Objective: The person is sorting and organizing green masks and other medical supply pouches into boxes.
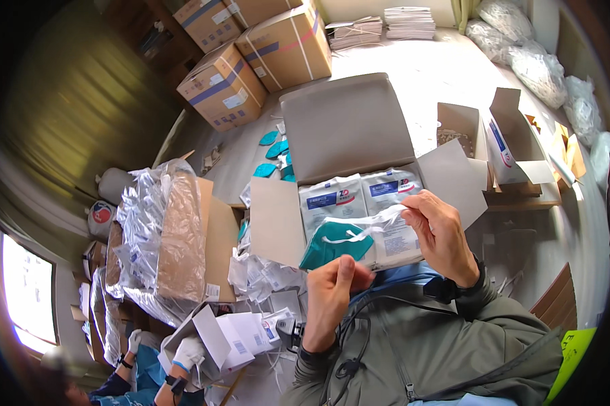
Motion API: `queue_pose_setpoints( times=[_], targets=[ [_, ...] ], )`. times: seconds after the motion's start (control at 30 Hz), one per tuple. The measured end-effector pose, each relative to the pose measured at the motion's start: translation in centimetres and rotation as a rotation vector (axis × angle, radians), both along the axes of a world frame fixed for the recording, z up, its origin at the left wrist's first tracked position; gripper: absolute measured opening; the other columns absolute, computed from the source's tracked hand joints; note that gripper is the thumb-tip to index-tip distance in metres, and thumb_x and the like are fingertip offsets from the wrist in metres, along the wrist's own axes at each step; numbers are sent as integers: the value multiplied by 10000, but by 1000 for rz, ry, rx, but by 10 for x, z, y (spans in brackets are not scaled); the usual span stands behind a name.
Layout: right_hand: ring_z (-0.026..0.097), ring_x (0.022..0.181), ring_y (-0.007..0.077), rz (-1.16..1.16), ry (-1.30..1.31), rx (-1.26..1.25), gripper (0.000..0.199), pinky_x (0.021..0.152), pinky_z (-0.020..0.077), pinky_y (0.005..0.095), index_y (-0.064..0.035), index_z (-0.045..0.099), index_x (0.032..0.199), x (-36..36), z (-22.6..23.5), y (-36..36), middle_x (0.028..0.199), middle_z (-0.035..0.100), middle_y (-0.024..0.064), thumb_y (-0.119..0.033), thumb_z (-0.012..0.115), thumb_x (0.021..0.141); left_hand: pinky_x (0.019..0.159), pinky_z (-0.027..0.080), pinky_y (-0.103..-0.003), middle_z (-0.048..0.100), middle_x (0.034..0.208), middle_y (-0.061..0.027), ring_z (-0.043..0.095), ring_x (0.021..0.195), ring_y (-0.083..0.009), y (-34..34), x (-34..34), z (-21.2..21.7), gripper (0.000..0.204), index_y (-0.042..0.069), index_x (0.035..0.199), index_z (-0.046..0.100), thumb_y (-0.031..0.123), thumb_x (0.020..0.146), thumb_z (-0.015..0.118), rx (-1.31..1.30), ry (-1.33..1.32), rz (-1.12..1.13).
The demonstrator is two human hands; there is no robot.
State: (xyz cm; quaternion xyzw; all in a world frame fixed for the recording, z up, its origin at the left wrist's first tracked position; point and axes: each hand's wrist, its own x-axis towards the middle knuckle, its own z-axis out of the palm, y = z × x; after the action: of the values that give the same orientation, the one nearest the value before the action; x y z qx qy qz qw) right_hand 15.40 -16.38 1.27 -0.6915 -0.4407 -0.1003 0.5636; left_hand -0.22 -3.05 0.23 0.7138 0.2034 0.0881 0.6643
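A teal folded face mask (329, 247) with white straps (379, 220) is stretched between my hands, above an open carton (349, 128). My right hand (443, 233) pinches the straps at their far right end. My left hand (335, 291) is closed at the mask's lower edge, thumb up, with its fingertips partly blurred. Beneath the mask, white printed packets (389, 237) with blue and red marks lie side by side in the carton. The mask covers part of the left packet.
On the left stands a large carton (217, 250) stuffed with plastic-wrapped packets. Loose teal masks (276, 150) lie behind it. A co-worker's white-gloved hand (189, 352) touches a small white box (207, 338). Strapped cartons (285, 47), open boxes (514, 142) and filled plastic bags (538, 71) stand farther off.
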Motion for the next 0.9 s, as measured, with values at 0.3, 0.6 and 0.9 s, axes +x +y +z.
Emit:
queue_pose_setpoints(
  times=[0.3, 0.6, 0.9],
  targets=[
    [562, 673, 262, 335, -343, -184, 250, 580, 463, 335, 20, 534, 942, -16, 6, -16, 815, 513, 108, 13, 624, 709, 804, 316, -339, 563, 983, -92, 493, 802, -204, -31, 24, 23, 551, 25, 1221, 496, 121, 718, 700, 814, -216, -77],
    [569, 678, 264, 470, -319, -403, 266, 574, 469, 328, 18, 513, 992, -11, 6, -34, 802, 528, 107, -7, 631, 755, 899, 300, -379, 575, 1004, -62, 432, 1031, -275, -18, 9, 26, 102, 50, 815, 637, 120, 752, 677, 743, -353, -129],
    [588, 778, 368, 997, -10, -207, 348, 632, 485, 390, 9, 466, 1122, -18, 0, -28, 988, 581, 165, 8, 586, 795, 1037, 213, -453, 629, 753, -116, 561, 905, -272, -31, -1, 15, 441, 105, 647, 490, 442, 924, 424, -417, -620, -358]
  ],
)
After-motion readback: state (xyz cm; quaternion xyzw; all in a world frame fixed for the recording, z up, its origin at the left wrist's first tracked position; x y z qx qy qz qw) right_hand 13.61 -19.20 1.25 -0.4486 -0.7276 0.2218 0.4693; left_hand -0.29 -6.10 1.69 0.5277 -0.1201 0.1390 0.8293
